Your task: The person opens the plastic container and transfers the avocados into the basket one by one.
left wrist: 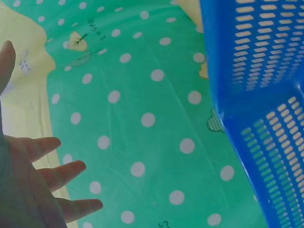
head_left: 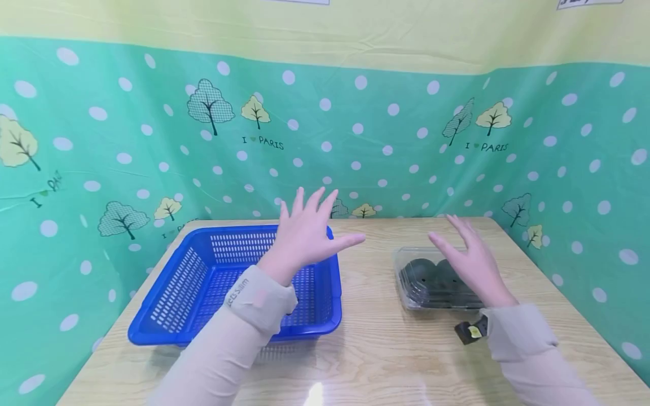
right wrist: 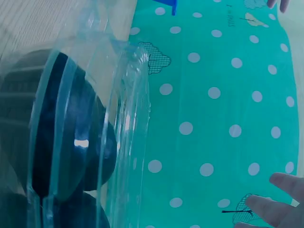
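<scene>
Clamshell box (head_left: 431,279) of clear plastic, holding dark round pieces, lies on the wooden table (head_left: 376,349) well to the right of the blue basket (head_left: 203,282). Over the box's right part hovers the right hand (head_left: 474,262), fingers straight and spread, holding nothing; whether the palm touches the lid cannot be told. In the right wrist view the box (right wrist: 118,123) fills the left side, close under the wrist, with fingertips (right wrist: 280,204) at the lower right corner. Above the basket's far right corner hangs the left hand (head_left: 307,231), fingers fanned wide and holding nothing, apart from the box. In the left wrist view its fingers (left wrist: 61,173) spread beside the basket wall (left wrist: 256,95), not touching it. Behind the basket hangs a green dotted cloth (head_left: 355,129).
</scene>
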Demonstrator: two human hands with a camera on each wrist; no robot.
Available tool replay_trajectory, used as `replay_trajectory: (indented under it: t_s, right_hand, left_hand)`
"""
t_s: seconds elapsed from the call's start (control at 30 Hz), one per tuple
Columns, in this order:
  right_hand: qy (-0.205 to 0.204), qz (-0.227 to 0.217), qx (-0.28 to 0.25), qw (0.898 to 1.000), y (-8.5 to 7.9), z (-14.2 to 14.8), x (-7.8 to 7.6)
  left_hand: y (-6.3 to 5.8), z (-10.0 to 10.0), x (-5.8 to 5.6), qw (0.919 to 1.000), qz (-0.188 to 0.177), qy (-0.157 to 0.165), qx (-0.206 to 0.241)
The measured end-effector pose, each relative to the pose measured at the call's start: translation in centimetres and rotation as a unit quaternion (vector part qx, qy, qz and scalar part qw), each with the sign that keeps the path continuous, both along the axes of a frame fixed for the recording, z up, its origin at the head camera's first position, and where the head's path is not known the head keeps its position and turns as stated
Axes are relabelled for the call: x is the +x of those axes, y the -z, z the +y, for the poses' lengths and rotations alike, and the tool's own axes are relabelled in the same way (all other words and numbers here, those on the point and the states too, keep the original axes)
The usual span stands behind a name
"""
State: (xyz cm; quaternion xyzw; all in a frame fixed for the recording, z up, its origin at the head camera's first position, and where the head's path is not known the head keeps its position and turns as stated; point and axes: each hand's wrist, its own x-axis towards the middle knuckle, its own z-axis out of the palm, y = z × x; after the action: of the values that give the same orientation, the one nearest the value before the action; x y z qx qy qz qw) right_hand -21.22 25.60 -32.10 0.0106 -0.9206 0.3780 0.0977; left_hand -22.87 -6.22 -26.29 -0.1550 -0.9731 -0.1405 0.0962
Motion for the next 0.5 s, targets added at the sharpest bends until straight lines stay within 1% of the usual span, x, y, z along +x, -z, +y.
replay_trajectory:
  t_s: [0.1,0.27,0.37,0.5]
  right_hand:
    - [0.004,0.001,-0.032,0.999,0.2,0.1,0.5]
    - [0.013,-0.004,-0.066,0.998,0.6,0.2,1.2]
    - [0.016,-0.008,-0.084,0.996,0.9,0.2,1.5]
    - [0.017,-0.005,-0.102,0.995,1.5,0.3,1.9]
  left_hand:
    - [-0.2,0.6,0.1,1.0,0.003,0.003,0.006]
    - [-0.5,1.6,0.3,0.9995,0.002,0.013,0.027]
    - [-0.5,2.2,0.4,0.999,-0.001,0.02,0.039]
    - [-0.2,3.1,0.7,0.9984,0.008,0.03,0.048]
